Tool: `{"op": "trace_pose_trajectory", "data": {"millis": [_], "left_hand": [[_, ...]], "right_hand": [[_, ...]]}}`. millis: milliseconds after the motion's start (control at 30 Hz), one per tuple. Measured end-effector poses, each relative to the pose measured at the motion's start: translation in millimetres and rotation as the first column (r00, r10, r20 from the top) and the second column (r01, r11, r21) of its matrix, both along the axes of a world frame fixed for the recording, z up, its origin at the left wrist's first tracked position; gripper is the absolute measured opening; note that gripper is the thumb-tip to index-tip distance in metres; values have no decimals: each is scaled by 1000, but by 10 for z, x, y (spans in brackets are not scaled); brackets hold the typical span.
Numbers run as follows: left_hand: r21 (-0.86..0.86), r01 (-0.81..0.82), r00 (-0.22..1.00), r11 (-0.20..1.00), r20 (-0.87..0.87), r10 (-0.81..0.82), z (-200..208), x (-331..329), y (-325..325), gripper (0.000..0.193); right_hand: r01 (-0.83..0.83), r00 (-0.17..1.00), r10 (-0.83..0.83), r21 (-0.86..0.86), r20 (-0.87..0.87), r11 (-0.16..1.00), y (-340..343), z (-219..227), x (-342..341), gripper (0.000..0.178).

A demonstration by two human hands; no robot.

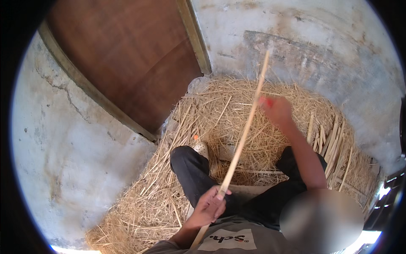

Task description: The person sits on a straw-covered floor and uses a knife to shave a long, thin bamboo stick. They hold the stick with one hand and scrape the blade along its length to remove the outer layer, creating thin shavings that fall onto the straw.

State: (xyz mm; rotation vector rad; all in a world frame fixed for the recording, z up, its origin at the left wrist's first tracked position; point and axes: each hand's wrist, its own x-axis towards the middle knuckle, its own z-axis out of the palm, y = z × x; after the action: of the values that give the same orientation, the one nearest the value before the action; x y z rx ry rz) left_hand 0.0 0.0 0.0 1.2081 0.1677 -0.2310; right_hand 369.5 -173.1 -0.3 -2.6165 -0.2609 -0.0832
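A long, pale bamboo strip (242, 144) slants up across the middle, from beside my body to a tip near the far wall. My left hand (210, 206) is closed around its lower part, just in front of my shirt. Farther up, my right hand (278, 111) is beside the strip's right side, its fingers curled on a small red object (266, 101). Motion blurs this hand, so the red object's kind and whether it touches the strip cannot be told. My dark-trousered legs are bent to either side of the strip.
Thin shavings (144, 216) cover the floor around me. Several split strips (336, 142) lie at the right. A brown door (127, 55) in a wooden frame stands at the far left, between worn plaster walls (321, 46). A light-coloured clog (201, 149) shows by my left knee.
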Motion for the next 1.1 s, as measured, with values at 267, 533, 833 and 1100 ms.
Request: {"op": "trace_pose_trajectory", "data": {"millis": [267,533,833,1100], "left_hand": [[14,9,999,1000,-39,-8,-45,-144,-73,28],[43,-6,999,999,37,4,-23,-234,-49,27],[-21,19,1000,1000,1,-19,-132,-400,-19,26],[-135,41,998,990,-50,-48,-287,-456,21,25]], "right_hand": [[-122,992,121,3,41,993,-109,55,-66,66],[-302,917,302,-42,262,952,-12,-148,-211,69],[-145,927,202,-196,315,970,-172,-183,271,72],[-16,988,49,-220,146,975,-305,-75,672,80]]}}
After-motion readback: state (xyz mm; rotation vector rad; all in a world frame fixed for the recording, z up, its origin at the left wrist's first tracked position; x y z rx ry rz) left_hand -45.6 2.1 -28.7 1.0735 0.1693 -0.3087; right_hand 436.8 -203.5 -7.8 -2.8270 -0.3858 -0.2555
